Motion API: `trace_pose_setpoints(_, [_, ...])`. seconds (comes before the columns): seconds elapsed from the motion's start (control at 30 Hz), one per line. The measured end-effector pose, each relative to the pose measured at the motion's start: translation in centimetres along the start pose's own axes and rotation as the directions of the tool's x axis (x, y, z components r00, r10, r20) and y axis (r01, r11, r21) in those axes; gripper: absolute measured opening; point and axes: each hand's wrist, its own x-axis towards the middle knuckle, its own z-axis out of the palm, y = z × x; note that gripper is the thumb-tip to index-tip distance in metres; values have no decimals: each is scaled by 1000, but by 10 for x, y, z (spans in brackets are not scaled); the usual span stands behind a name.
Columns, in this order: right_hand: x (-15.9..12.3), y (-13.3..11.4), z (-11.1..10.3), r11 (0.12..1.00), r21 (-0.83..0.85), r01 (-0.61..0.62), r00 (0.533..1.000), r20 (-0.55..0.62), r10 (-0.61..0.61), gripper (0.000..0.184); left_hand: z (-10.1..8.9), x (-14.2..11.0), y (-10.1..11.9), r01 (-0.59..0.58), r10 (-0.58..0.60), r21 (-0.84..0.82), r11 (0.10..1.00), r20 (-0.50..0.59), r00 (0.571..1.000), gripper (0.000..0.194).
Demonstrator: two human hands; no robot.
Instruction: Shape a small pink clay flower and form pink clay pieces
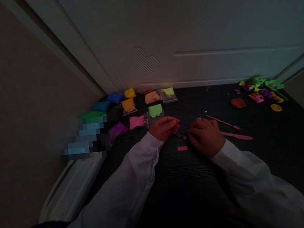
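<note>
My left hand (165, 127) is just above the dark table, its fingers curled inward and closed. Whatever lies inside them, if anything, is hidden. To its right, my right hand (206, 137) rests low on the table with bent fingertips pointing down and drawn together; what they hold cannot be made out. By those fingertips lies a tiny pink clay bit (184, 137). A flat pink clay strip with a wavy edge (182, 148) sits nearer to me, between the hands. Behind my right hand a small green and pink piece (198, 118) peeks out. A pink modelling knife (237, 135) extends from beside that hand.
A thin pink clay tool (222, 121) lies right of centre. Bags of coloured clay, including pink (138, 121), light green (155, 110) and orange (128, 105), line the back left. Finished clay shapes (264, 90) crowd the back right, near a reddish-brown lump (238, 102). A white panel (147, 62) rises behind.
</note>
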Motion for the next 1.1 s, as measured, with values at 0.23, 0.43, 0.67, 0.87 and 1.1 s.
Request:
trace_pose_setpoints(0.23, [-12, 0, -7, 996, -59, 68, 994, 93, -62, 29, -1, 0, 0, 13, -13, -7, 1000, -5, 1000, 20])
trace_pose_setpoints(0.43, [-21, -3, -9, 989, -74, 126, 984, 133, -116, 32, 1, 0, 1, 23, -23, -29, 999, -6, 1000, 22])
trace_pose_setpoints(0.67, [-20, -4, -7, 993, -17, 121, 984, 132, -118, 31, -1, 1, 1, 36, -37, -33, 999, -19, 999, 22])
trace_pose_setpoints(0.87, [-22, -4, -2, 995, 97, 12, 989, 147, -26, 30, -3, 1, 0, 41, -41, -1, 999, -24, 999, 23])
trace_pose_setpoints(1.1, [-18, 3, 9, 956, 294, -14, 1000, 12, 11, 26, -4, 2, -3, -15, 16, 58, 998, -19, 1000, 23])
